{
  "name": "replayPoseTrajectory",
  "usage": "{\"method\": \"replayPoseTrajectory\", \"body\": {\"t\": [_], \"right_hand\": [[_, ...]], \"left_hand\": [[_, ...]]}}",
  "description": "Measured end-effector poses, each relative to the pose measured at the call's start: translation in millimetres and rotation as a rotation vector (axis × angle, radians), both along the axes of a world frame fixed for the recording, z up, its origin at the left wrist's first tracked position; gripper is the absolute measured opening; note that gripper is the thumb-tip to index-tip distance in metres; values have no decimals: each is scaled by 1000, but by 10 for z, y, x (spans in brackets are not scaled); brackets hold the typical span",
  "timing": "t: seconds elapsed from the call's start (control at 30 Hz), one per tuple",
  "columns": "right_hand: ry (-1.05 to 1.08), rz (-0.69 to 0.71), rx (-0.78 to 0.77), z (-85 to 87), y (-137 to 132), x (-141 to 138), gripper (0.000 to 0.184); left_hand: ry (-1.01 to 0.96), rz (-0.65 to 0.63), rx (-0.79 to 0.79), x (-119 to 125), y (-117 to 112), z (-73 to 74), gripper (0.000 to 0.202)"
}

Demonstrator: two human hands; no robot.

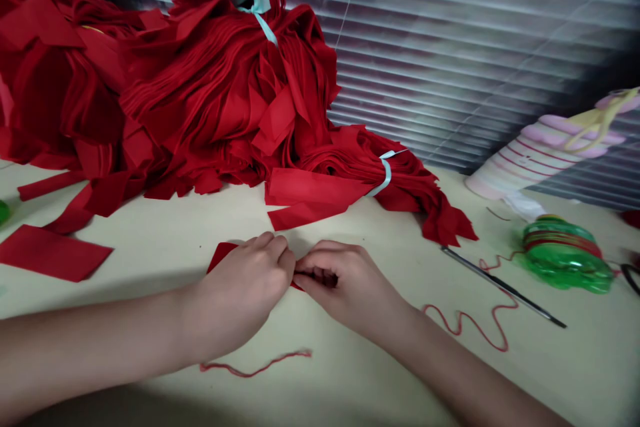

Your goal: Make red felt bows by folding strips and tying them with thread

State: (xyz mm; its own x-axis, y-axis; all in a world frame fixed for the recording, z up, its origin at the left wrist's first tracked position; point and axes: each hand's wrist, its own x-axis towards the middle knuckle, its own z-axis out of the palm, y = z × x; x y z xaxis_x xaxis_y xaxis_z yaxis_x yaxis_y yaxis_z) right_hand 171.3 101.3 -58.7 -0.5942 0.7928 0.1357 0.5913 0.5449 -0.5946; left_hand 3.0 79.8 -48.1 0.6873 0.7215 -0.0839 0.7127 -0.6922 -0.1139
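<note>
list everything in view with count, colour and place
fabric piece: one, red, table centre, pinched between both hands
fabric heap: one big pile of bundles, red, back left
ribbon ties: two, light blue, around bundles
loose fabric cuts: several, red, left side of the table
yarn strands: two, red, one right of the hands, one near the front edge
metal rod: one, dark, right
plastic spool: one, green, red thread wound on it, far right
striped object: one, pink and white, back right, unclear what
table: one, cream
blinds: grey, behind
left hand: on the fabric piece
right hand: meets it there
</note>
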Motion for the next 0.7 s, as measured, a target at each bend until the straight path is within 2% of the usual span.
{"method": "replayPoseTrajectory", "body": {"t": [0.17,0.3,0.37,0.53,0.7], "right_hand": [[-4,9,-7,-24,-4,9,21],[-32,-1,11,-36,-32,3,21],[-47,5,10,-30,-45,-2,20],[-41,32,-2,-20,-53,-9,15],[-47,29,7,-45,-45,8,14]], "left_hand": [[72,-77,126,-2,-15,-48,22],[45,-104,173,-22,-31,-51,20],[-28,-81,116,-46,-18,-22,17],[-376,13,-131,-165,72,32,17],[-438,23,-186,-292,140,37,20]]}}
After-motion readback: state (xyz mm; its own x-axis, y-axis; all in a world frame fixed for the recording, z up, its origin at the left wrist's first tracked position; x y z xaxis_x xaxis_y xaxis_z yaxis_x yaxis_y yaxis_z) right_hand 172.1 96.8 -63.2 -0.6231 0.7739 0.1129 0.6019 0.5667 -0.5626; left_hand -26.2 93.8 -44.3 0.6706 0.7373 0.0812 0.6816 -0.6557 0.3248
